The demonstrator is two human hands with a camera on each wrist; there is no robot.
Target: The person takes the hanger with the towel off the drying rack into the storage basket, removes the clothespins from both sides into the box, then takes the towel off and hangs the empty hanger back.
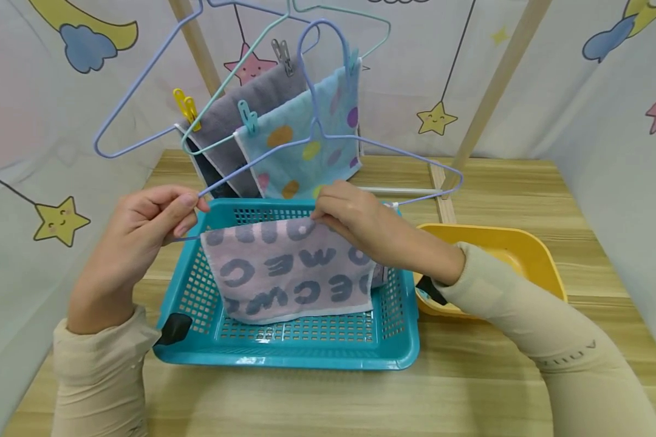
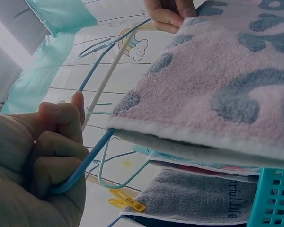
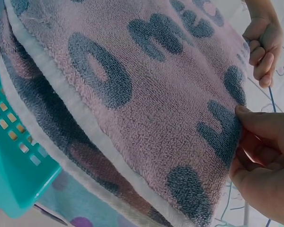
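Observation:
A pink towel (image 1: 292,276) with grey letters hangs folded over the lower bar of a periwinkle-blue clothes hanger (image 1: 382,142). My left hand (image 1: 152,227) grips the left end of this hanger, its fingers curled round the wire in the left wrist view. At the towel's top fold, my right hand (image 1: 363,221) pinches the cloth between thumb and fingers; the right wrist view shows the thumb on the fold (image 3: 236,120). Below the towel stands a turquoise basket (image 1: 284,359) with holes in its walls. The bar under the cloth is mostly hidden.
Behind the basket, a grey towel (image 1: 251,97) and a light-blue dotted towel (image 1: 300,136) hang on other hangers with a yellow clothespin (image 1: 186,108), teal ones and a grey clothespin (image 1: 282,56). A yellow bin (image 1: 543,264) stands right, partly behind my right forearm.

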